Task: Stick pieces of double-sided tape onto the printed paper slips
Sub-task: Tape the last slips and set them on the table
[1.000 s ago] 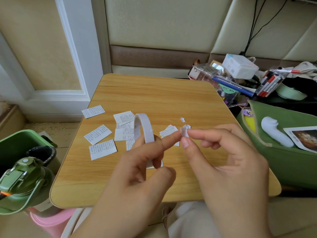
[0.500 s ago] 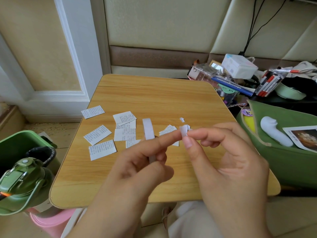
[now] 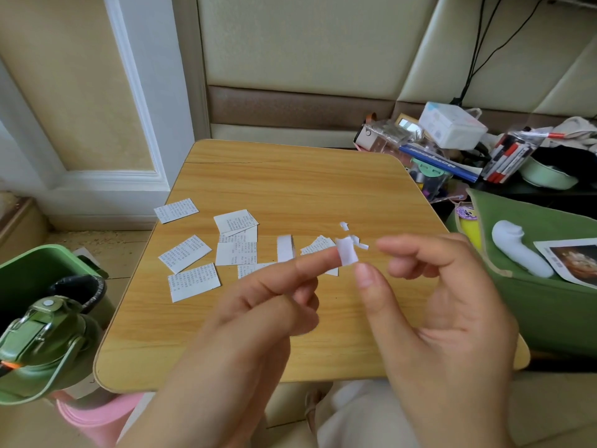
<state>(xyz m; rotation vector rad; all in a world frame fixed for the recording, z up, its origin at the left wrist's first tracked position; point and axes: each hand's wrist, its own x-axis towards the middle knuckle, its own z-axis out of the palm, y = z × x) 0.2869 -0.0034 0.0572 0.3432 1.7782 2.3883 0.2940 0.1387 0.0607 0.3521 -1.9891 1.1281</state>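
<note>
Several printed paper slips lie scattered on the wooden table, left and centre. My left hand grips a white double-sided tape roll, seen edge-on, its lower part hidden behind my fingers. A short torn piece of tape sticks to the tip of my left index finger. My right hand hovers just right of the piece, thumb and index finger apart, holding nothing. Small white scraps lie on the table beyond the piece.
A green bottle and a green bin stand left of the table. On the right sits a green bag with a white object on it. A white box and pens clutter the back right.
My right hand has let go of the tape piece and drawn away to the right. The piece now stays on my left index fingertip. The roll turned edge-on.
</note>
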